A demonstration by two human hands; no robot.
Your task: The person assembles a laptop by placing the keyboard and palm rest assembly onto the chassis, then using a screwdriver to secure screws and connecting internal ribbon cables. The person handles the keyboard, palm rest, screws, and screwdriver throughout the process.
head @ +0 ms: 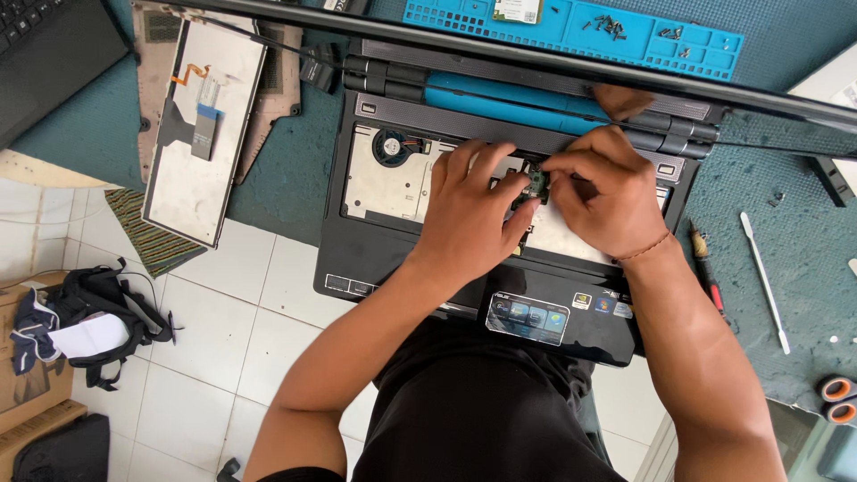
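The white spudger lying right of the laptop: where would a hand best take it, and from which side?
Probably mid-shaft on the white spudger, from above with the right hand, the closer one. It lies flat on the green mat, long and thin, its middle clear of the red-handled screwdriver beside it.

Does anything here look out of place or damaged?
The black laptop has no keyboard, so its fan and metal tray are exposed. The removed keyboard lies face down at the left. Both hands, left and right, work inside the opening.

One opened black laptop (411,268), one removed keyboard (201,134), one blue screw tray (571,27), two hands, one backpack (98,312).
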